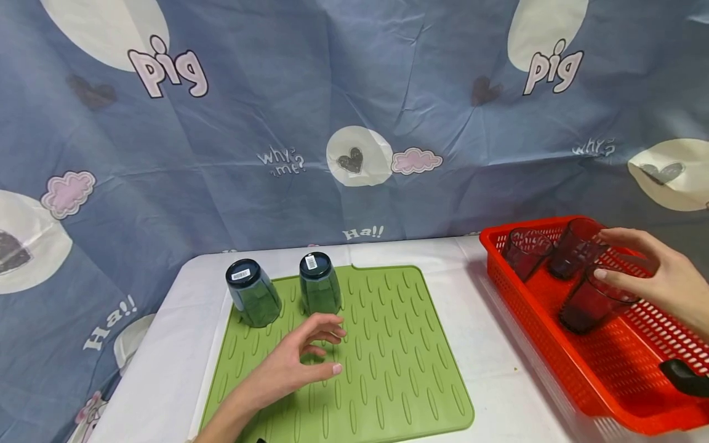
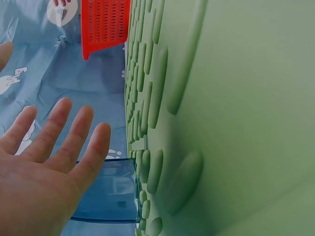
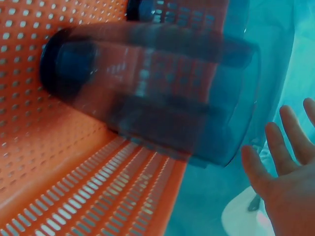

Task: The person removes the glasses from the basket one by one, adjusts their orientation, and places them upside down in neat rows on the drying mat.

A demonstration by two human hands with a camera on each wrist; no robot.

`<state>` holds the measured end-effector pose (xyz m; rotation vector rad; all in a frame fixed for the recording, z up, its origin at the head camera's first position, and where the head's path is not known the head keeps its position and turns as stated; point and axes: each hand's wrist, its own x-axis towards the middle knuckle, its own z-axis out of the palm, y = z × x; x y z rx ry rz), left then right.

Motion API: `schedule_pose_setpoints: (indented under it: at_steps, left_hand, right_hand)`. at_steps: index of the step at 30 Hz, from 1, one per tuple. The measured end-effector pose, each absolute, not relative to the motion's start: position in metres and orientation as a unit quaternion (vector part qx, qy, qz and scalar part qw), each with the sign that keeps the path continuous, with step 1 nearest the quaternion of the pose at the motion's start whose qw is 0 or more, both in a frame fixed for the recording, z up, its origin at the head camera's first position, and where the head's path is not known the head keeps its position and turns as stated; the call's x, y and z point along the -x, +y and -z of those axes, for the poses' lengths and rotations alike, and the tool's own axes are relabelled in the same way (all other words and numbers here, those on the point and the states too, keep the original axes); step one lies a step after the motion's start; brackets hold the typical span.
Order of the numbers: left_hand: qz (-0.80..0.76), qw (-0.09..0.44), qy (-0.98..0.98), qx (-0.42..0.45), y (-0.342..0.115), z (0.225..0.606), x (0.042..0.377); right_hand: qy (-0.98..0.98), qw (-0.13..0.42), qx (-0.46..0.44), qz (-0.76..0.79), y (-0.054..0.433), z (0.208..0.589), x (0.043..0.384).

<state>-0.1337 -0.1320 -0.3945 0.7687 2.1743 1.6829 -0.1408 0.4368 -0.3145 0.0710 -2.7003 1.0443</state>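
Note:
Over the green mat point(image 1: 388, 369) hovers my left hand point(image 1: 299, 360), fingers loosely curved and holding nothing. Just beyond it, two blue-green glasses stand upside down on the mat: one glass point(image 1: 321, 286) near the fingers, another glass point(image 1: 253, 295) at the mat's far left corner. My right hand point(image 1: 659, 271) is spread at the red basket point(image 1: 545, 329), thumb and fingers apart around the top of a glass point(image 1: 592, 307). In the right wrist view that glass point(image 3: 162, 88) has its rim close to my fingertips. Two more glasses point(image 1: 526, 249) point(image 1: 573, 249) stand behind it, rims up.
A white cloth point(image 1: 482, 351) covers the table between mat and basket. Behind the table hangs a blue printed curtain point(image 1: 249, 203). White stickers show on the bases of the upturned glasses. A black object point(image 1: 685, 376) overlaps the basket's right side.

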Motion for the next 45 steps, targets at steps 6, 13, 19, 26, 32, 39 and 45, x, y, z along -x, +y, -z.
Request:
schedule_pose_setpoints:
  at_steps: [6, 13, 19, 26, 32, 39, 45]
  left_hand:
    - [-0.588, 0.151, 0.749, -0.266, -0.131, 0.395, 0.133]
    - [-0.593, 0.163, 0.743, -0.264, -0.129, 0.395, 0.132]
    - [-0.592, 0.161, 0.742, -0.268, -0.129, 0.395, 0.132]
    - [-0.593, 0.165, 0.741, -0.268, -0.128, 0.396, 0.132]
    - [-0.592, 0.170, 0.742, -0.263, -0.128, 0.397, 0.133]
    - [-0.586, 0.174, 0.749, -0.257, -0.128, 0.397, 0.133]
    - [-0.584, 0.176, 0.751, -0.254, -0.128, 0.397, 0.133]
  right_hand:
    - [-0.941, 0.091, -0.007, -0.326, 0.450, 0.321, 0.147]
    - [-0.943, 0.045, -0.004, -0.329, 0.462, 0.328, 0.153]
    - [-0.942, 0.025, -0.021, -0.335, 0.467, 0.332, 0.154]
    - [-0.944, -0.002, -0.031, -0.329, 0.468, 0.335, 0.154]
    - [-0.937, -0.014, -0.061, -0.343, 0.473, 0.338, 0.153]
    - [-0.930, -0.025, -0.069, -0.360, 0.476, 0.344, 0.156]
    - [-0.931, -0.028, -0.074, -0.357, 0.477, 0.348, 0.156]
